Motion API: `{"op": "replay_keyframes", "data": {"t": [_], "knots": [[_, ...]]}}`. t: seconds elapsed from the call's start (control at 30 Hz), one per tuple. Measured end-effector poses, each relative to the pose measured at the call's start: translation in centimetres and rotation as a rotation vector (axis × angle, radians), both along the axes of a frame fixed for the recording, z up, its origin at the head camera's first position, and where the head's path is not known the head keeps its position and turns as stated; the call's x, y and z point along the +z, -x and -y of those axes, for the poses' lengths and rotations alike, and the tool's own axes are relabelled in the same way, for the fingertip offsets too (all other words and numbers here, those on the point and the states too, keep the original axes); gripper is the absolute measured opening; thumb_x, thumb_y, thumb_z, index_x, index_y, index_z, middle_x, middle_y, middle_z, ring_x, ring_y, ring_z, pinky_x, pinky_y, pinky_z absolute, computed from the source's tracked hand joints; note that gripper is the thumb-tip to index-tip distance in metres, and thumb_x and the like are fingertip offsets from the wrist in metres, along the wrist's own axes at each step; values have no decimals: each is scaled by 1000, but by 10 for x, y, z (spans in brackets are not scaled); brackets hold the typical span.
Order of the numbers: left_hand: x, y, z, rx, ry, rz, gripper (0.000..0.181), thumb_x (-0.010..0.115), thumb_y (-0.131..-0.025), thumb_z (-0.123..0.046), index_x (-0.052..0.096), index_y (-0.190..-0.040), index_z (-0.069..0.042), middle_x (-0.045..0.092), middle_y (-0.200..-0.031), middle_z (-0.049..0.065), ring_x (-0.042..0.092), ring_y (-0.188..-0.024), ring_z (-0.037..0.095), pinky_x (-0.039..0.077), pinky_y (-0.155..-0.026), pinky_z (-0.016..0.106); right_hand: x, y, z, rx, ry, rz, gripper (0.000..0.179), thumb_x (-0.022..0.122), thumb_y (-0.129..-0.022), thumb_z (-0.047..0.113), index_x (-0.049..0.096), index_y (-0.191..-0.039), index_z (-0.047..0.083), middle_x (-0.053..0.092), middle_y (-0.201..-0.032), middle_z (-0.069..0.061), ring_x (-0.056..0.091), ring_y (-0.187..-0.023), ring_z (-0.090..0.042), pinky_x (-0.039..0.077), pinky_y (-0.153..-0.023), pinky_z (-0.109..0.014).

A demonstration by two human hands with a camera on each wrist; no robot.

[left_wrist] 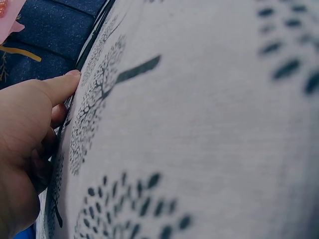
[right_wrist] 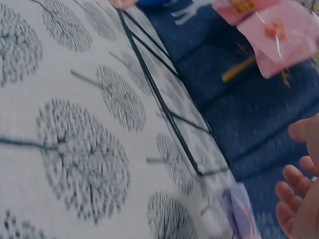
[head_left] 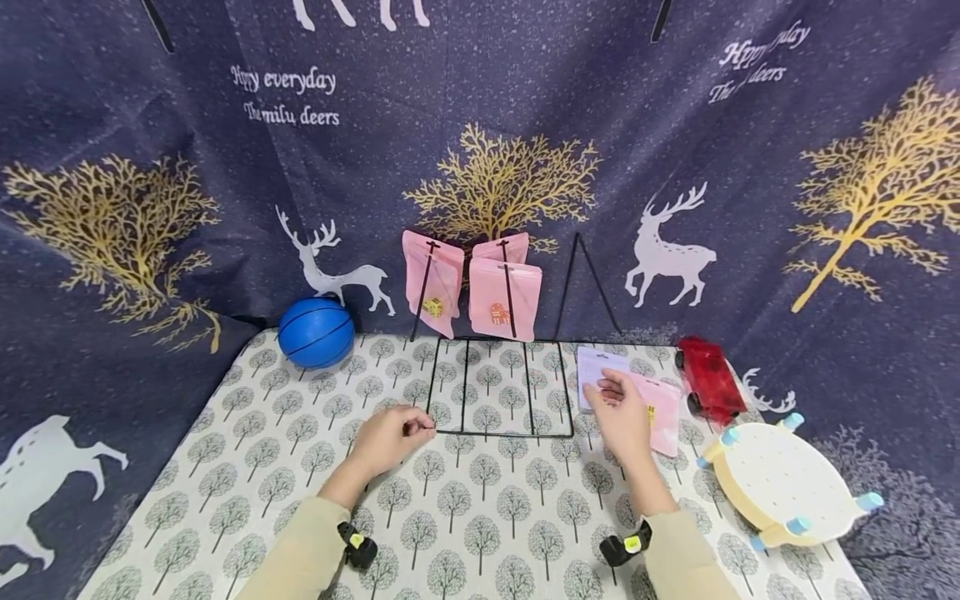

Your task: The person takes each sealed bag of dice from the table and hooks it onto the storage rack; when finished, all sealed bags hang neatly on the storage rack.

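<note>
A black wire display rack (head_left: 498,434) stands on the patterned cloth, with pink hang-hole packets (head_left: 504,296) hanging from its prongs on the left and in the middle. My left hand (head_left: 393,437) pinches the rack's front left corner between thumb and fingers; in the left wrist view the curled fingers are partly hidden behind the thumb. My right hand (head_left: 622,412) hovers over a lilac packet (head_left: 592,362) and a pink packet (head_left: 665,425) lying to the right of the rack. Its fingers are loosely bent, with nothing held, also in the right wrist view.
A blue ball (head_left: 317,332) sits at the back left. On the right are a red toy car (head_left: 711,379) and an upturned small stool (head_left: 783,483) with blue-tipped legs. Behind the table hangs a dark blue curtain (head_left: 525,100) printed with deer and trees.
</note>
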State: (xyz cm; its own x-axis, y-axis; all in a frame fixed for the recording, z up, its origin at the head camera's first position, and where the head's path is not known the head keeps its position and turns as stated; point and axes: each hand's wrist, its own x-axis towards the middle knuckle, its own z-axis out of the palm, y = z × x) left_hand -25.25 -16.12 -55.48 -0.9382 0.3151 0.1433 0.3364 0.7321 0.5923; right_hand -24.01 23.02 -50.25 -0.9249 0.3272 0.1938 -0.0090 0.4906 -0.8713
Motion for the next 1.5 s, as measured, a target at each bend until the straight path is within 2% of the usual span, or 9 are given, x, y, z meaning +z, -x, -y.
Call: {"op": "replay_keyframes", "data": {"t": [0.23, 0.4, 0.53, 0.67, 0.8, 1.03, 1.27, 1.5], "knots": [[0, 0, 0, 3, 1, 6, 8, 80, -93, -36, 74, -97, -34, 54, -75, -18, 49, -63, 7, 42, -57, 26, -15, -9, -29, -174, 32, 41, 60, 77, -95, 28, 55, -144, 3, 60, -139, -20, 55, -128, -40, 41, -109, -54], [-1, 0, 0, 0, 0, 9, 7, 79, -93, -36, 74, -97, -35, 55, -75, -18, 49, -63, 6, 43, -57, 26, -21, -12, -40, -260, -30, 68, 68, 79, -93, 31, 52, -148, 4, 44, -152, -27, 41, -138, -48, 30, -114, -63], [-1, 0, 0, -3, -7, 8, 6, 79, -93, -35, 75, -97, -35, 55, -75, -18, 49, -61, 6, 43, -56, 26, -24, -13, -45, -301, -85, 90, 70, 79, -91, 31, 50, -148, 3, 35, -154, -30, 30, -142, -52, 24, -114, -66], [0, 0, 0, -9, -11, 6, 6, 79, -93, -35, 74, -97, -35, 55, -75, -18, 49, -62, 6, 43, -56, 26, -28, -13, -51, -308, -139, 136, 73, 79, -91, 32, 47, -150, 3, 33, -156, -31, 27, -142, -54, 22, -114, -67], [1, 0, 0, -12, -15, 4, 7, 80, -93, -35, 74, -97, -34, 55, -75, -18, 49, -62, 6, 43, -57, 26, -32, -13, -57, -278, -180, 192, 78, 78, -91, 34, 42, -153, 3, 29, -158, -31, 24, -144, -55, 19, -114, -70], [0, 0, 0, -9, -15, 4, 8, 79, -93, -37, 75, -97, -32, 55, -75, -18, 49, -62, 7, 43, -57, 26, -39, -12, -64, -258, -250, 197, 79, 79, -87, 27, 41, -150, -2, 26, -155, -35, 23, -142, -58, 21, -114, -69], [0, 0, 0, -13, -30, 4, 12, 80, -92, -39, 75, -97, -29, 54, -75, -18, 49, -63, 7, 43, -56, 26, -40, -14, -66, -258, -245, 220, 82, 80, -86, 27, 38, -150, -4, 24, -154, -37, 22, -142, -58, 23, -113, -68], [0, 0, 0, -16, -26, 2, 9, 80, -92, -36, 75, -97, -31, 54, -74, -18, 49, -63, 7, 43, -57, 26, -36, -16, -66, -265, -223, 246, 88, 82, -85, 27, 36, -150, -10, 27, -150, -42, 25, -140, -60, 24, -113, -70]]}}
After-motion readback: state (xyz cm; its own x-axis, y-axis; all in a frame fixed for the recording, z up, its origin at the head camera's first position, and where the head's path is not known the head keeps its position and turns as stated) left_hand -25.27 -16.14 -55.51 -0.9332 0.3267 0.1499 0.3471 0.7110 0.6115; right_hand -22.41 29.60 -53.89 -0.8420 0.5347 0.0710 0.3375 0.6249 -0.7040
